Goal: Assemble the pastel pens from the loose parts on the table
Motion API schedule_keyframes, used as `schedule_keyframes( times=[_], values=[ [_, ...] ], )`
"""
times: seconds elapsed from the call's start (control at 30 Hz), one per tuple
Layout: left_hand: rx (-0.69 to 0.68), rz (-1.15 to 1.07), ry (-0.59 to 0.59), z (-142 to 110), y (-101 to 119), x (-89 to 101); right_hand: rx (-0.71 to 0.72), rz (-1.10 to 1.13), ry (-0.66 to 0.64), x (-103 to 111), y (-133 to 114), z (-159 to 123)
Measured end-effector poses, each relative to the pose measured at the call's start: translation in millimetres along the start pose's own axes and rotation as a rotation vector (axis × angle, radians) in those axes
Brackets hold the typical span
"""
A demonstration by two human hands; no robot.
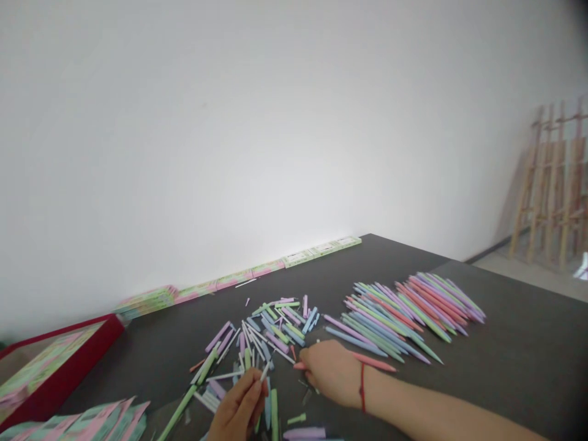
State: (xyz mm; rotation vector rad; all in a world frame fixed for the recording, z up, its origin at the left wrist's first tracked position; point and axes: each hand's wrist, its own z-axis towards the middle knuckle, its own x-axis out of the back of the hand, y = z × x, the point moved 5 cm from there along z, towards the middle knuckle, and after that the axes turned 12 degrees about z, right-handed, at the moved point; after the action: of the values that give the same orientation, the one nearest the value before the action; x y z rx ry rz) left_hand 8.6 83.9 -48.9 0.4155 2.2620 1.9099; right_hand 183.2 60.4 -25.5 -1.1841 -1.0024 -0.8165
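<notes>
My left hand (241, 404) is closed in a pinch on a slim white stick (265, 372), perhaps a pen refill, held over the loose parts. My right hand (333, 370), with a red cord at the wrist, has its fingers curled round a coral pen (374, 361); the palm hides the pen's middle. Around the left hand lie scattered pastel pen parts (280, 331), caps and barrels in purple, green and blue, mixed with several white sticks (250, 334). Beyond the right hand lies a row of whole pastel pens (404, 312).
Flat printed boxes (321, 248) line the table's wall edge, with a stack (147, 300) at their left end. A red box (59, 373) holding printed packs stands left, behind pink and teal packets (87, 422). Wooden easels (551, 190) lean against the far right wall.
</notes>
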Motion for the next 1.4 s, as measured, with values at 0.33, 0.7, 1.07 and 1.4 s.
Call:
schedule_keyframes(
  times=[0.33, 0.7, 1.07, 1.4],
  values=[
    [-0.126, 0.157, -0.083, -3.6, 7.4, -10.8, -0.040, 0.185, 0.024, -8.3, -13.0, -2.2],
    [-0.136, 0.201, -0.170, 3.4, -6.6, -15.5, 0.020, 1.430, 0.101, 20.1, -14.0, 11.4],
    [0.002, -0.026, -0.118, -2.4, -5.7, -19.7, 0.054, 1.661, 0.145, 11.4, -27.8, 7.1],
    [0.057, -0.266, -0.174, -4.5, -8.7, -29.4, 0.085, 1.491, 0.146, 3.3, -30.7, 4.8]
  ],
)
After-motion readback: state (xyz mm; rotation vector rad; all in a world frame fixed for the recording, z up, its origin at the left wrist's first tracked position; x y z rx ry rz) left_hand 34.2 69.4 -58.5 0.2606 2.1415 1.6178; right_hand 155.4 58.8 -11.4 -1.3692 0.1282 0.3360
